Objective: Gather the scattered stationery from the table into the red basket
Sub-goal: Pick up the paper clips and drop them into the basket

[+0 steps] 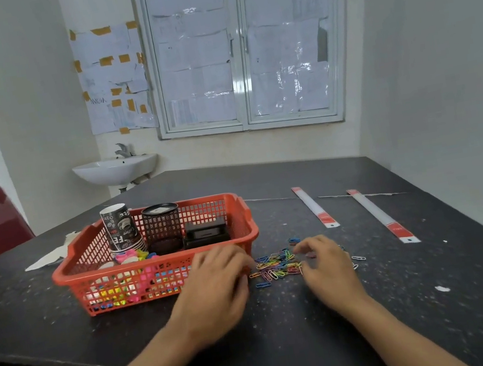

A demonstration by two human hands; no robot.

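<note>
The table [410,282] was a dark, stone-like slab, speckled with pale flecks and dust. On it stood the red basket [105,273], of plastic, rectangular, its walls an open grid. Inside the basket were a stack of printed paper cups [121,228], a round black mesh holder [162,228], a small black box [207,231] and a heap of small bright pieces [131,257].

The paper clips [276,265], thin wire loops in many colours, lay in a loose pile on the table just beside the right front corner of the basket, with a few strays around it. The left hand [216,286] lay palm down at the left edge of the pile, its fingers bent down to the clips. It was blurred, so I cannot tell if they pinched any. The right hand [328,267] was at the right edge, fingers curved and a little apart, the thumb bent toward the pile. A grip is not clear here either.

Two long white flat strips with red ends [314,205] lay further right, apart from the hands.
</note>
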